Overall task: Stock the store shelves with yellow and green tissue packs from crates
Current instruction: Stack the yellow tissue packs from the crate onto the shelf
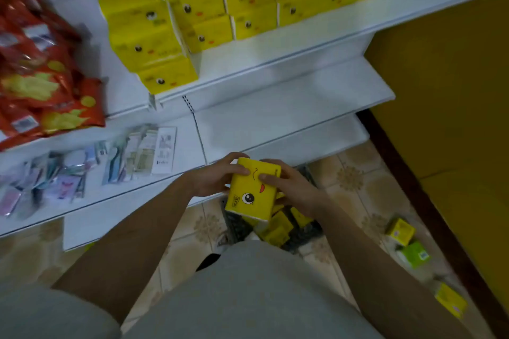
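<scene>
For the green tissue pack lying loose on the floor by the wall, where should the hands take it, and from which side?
Probably from above, across its two opposite side faces. The green tissue pack is a small boxy block lying tilted on the floor tiles, its top exposed. A yellow pack sits close on its far side, so the near and side faces look easier.

Off to my left: red crinkly snack bags point(41, 69) printed with yellow chips, heaped on a white shelf. One level below them: small flat packets in clear wrappers point(91, 165), scattered, blurred. Beneath me: beige patterned floor tiles point(355, 181). To my right: mustard-yellow wall point(446, 77) with dark skirting strip point(418, 195).
</scene>
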